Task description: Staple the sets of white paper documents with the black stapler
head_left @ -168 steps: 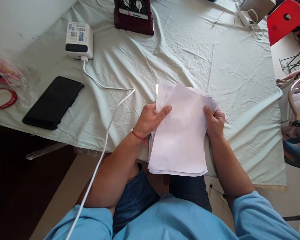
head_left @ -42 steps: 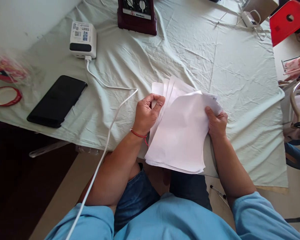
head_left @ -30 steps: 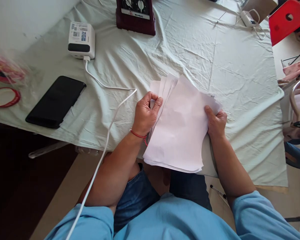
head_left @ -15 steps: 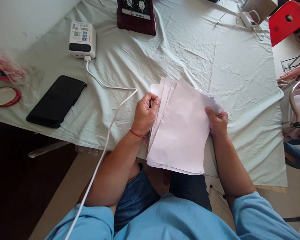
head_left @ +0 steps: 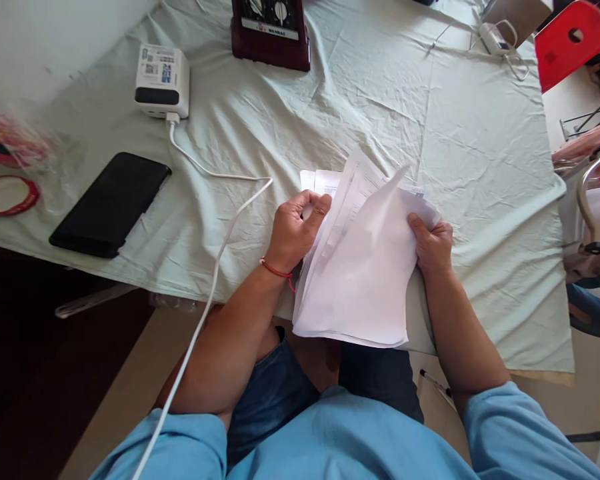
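The left hand (head_left: 300, 223) is curled closed on the left edge of a stack of white paper sheets (head_left: 363, 280), its fingertips pinching the upper left corners of a few sheets that fan apart there. The right hand (head_left: 433, 243) grips the right edge of the same stack, thumb on top and fingers underneath. The stack lies at the near edge of the worktop (head_left: 460, 133), about the middle of that edge, with its lower end hanging over the edge above the person's lap. The top sheets are lifted and bowed upward, so printed lines show on a sheet beneath. A red string bracelet (head_left: 279, 271) circles the left wrist.

Toward the far left corner sits a white charger box (head_left: 161, 80), its white cable (head_left: 215, 200) running across the cloth and off the near edge. A black phone (head_left: 111, 204) lies near the left edge, with a red ring (head_left: 7, 195) further left. A dark red device (head_left: 271, 30) stands at the far edge. A red chair (head_left: 570, 37) is beyond the far right corner.
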A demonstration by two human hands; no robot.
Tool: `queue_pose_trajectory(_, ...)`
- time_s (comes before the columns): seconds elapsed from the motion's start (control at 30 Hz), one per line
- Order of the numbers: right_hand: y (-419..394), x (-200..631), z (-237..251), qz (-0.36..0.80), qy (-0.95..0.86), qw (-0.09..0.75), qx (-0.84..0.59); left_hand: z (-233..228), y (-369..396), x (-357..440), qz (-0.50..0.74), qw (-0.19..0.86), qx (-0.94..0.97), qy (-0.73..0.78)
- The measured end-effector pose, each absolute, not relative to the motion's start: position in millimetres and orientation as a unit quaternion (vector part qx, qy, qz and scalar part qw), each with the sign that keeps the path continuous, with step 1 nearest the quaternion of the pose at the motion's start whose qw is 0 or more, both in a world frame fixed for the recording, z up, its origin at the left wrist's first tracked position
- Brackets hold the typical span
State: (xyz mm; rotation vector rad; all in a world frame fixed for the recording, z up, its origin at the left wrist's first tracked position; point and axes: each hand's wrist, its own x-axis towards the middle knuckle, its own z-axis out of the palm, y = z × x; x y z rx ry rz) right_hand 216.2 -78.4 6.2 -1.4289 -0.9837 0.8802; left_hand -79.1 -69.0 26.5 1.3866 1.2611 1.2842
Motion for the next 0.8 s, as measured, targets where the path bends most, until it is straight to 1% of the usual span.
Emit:
queue_pose_trajectory(0.1,-78.1,214.7,6.9,0.379,-0.404,0.572,-0.605,30.2,-69.9,-78.4,0.507,0.417,0.567,0.497)
queue_pose_trajectory(0.27,-78.0,215.0,5.5,0.375,-0.414,0.558,-0.614,32.2,-72.2,-78.0,0.516,0.452,0.542,0.485)
queue_pose_trajectory(0.4,-78.0,215.1,5.7,0.378,-0.41,0.565,-0.609,31.3,-71.4,-78.1,0.51,0.428,0.553,0.501)
queue_pose_trajectory(0.53,-78.0,214.7,6.8,0.376,-0.414,0.558,-0.613,29.8,-71.1,-78.2,0.528,0.441,0.535,0.491)
queue_pose_trajectory(0.7,-77.6,214.5,6.8,0.372,-0.417,0.556,-0.616,29.2,-72.0,-79.6,0.506,0.412,0.565,0.505)
queue_pose_trajectory(0.8,-77.7,214.8,5.4,0.371,-0.413,0.559,-0.615,30.4,-73.4,-79.8,0.514,0.426,0.553,0.498)
